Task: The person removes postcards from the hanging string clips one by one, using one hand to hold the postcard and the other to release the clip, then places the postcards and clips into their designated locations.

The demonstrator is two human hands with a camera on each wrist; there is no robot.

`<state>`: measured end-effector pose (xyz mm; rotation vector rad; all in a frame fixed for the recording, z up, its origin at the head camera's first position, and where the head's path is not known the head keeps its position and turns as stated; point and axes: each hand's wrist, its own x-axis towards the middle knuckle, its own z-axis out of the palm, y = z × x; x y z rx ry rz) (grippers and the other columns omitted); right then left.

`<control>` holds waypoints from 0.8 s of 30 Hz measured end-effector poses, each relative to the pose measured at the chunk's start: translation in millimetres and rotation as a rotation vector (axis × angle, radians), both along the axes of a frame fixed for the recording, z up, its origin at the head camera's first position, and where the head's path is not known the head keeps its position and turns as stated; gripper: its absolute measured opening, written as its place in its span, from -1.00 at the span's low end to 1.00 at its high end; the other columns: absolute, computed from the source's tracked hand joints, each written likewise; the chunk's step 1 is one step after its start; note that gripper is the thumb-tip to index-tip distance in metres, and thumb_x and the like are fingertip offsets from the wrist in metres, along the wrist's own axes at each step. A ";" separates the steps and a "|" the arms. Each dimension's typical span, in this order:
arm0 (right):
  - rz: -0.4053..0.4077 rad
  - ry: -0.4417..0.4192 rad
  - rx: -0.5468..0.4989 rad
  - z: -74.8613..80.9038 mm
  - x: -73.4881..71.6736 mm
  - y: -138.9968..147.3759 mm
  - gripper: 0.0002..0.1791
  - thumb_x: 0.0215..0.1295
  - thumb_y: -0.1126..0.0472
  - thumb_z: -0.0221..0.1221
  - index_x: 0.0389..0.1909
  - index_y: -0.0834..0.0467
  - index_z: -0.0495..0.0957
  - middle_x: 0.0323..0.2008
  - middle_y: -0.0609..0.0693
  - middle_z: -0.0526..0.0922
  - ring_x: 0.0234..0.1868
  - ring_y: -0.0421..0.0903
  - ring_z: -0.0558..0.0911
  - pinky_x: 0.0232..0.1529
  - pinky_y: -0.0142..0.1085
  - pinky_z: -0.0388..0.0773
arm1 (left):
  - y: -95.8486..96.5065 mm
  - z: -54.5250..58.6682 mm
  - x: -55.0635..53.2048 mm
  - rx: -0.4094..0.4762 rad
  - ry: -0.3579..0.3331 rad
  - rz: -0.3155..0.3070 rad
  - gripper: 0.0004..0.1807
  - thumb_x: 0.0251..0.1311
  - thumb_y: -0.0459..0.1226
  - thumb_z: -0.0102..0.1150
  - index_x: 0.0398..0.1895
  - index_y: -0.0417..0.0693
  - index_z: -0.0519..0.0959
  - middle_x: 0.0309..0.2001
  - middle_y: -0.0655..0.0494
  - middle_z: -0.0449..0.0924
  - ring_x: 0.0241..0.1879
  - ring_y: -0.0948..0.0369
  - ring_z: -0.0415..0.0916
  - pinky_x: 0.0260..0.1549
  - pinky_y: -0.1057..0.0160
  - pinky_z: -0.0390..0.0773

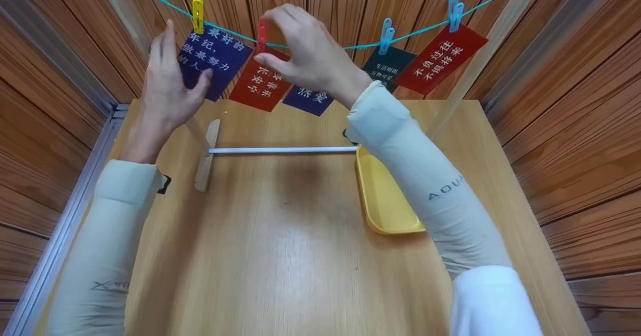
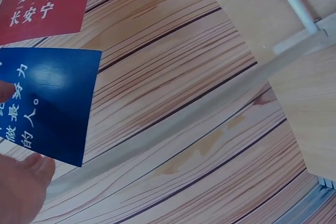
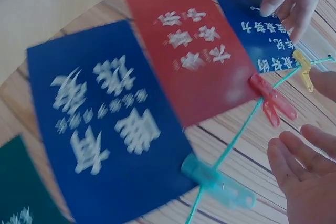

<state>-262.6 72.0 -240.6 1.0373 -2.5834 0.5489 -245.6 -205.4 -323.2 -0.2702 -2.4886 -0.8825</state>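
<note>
This looks like a work booth, plank-patterned walls (image 1: 591, 191) enclosing a wooden tabletop (image 1: 290, 261) on three sides.

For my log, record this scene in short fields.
Line: teal, strung above the table
Cards, left to right: left blue card, left red card, middle blue card, green card, right red card
Clips, same order: yellow clip, red clip, teal clip, two light blue clips
Left hand: at the left blue card, thumb over its front
Right hand: close to the red clip, apparently not gripping it
Tray: yellow, partly behind the right sleeve
</note>
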 end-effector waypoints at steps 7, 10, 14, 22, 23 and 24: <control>-0.018 -0.048 -0.061 11.3 -9.8 -30.5 -0.36 0.57 -0.14 0.12 0.49 0.12 0.37 0.45 0.01 0.51 0.47 -0.14 0.49 0.49 -0.55 0.29 | 2.5 14.2 -5.1 0.007 -0.188 -0.007 -0.10 0.48 -0.01 0.17 0.70 -0.05 -0.04 0.59 -0.17 0.19 0.59 -0.09 0.19 0.61 -0.15 0.22; -0.022 -0.089 -0.095 18.6 -14.8 -43.0 -0.39 0.58 -0.13 0.11 0.48 0.10 0.37 0.44 -0.01 0.51 0.44 -0.17 0.50 0.45 -0.59 0.31 | 0.7 19.6 -7.9 0.033 -0.240 -0.017 -0.15 0.49 -0.01 0.15 0.68 -0.06 0.01 0.56 -0.17 0.24 0.58 -0.08 0.22 0.59 -0.15 0.27; -0.013 -0.173 -0.168 24.7 -20.7 -58.1 -0.40 0.57 -0.09 0.12 0.49 0.09 0.36 0.46 0.00 0.49 0.43 -0.20 0.52 0.42 -0.61 0.36 | -1.8 23.6 -10.3 0.057 -0.279 -0.023 -0.20 0.50 0.02 0.14 0.65 -0.05 0.09 0.54 -0.17 0.30 0.55 -0.07 0.31 0.53 -0.15 0.38; -0.024 -0.336 -0.265 27.0 -27.2 -81.9 -0.32 0.56 -0.03 0.14 0.58 0.10 0.24 0.54 0.00 0.41 0.51 -0.22 0.46 0.42 -0.61 0.36 | -0.2 26.0 -13.6 0.063 -0.247 -0.009 -0.28 0.53 0.00 0.10 0.62 -0.05 0.19 0.50 -0.13 0.39 0.49 -0.02 0.41 0.49 -0.08 0.45; -0.024 -0.347 -0.279 26.4 -28.0 -83.8 -0.31 0.56 -0.02 0.14 0.59 0.10 0.24 0.54 0.00 0.41 0.52 -0.21 0.46 0.42 -0.61 0.35 | 0.4 25.8 -13.8 0.067 -0.238 -0.015 -0.29 0.54 -0.01 0.10 0.61 -0.05 0.20 0.50 -0.12 0.40 0.49 -0.02 0.41 0.49 -0.07 0.45; -0.022 -0.355 -0.289 25.6 -28.7 -85.3 -0.31 0.57 -0.01 0.14 0.59 0.10 0.23 0.54 0.01 0.42 0.52 -0.22 0.46 0.42 -0.62 0.35 | 1.0 25.5 -14.0 0.070 -0.229 -0.022 -0.31 0.54 -0.02 0.09 0.61 -0.05 0.21 0.50 -0.12 0.40 0.48 -0.01 0.41 0.49 -0.06 0.44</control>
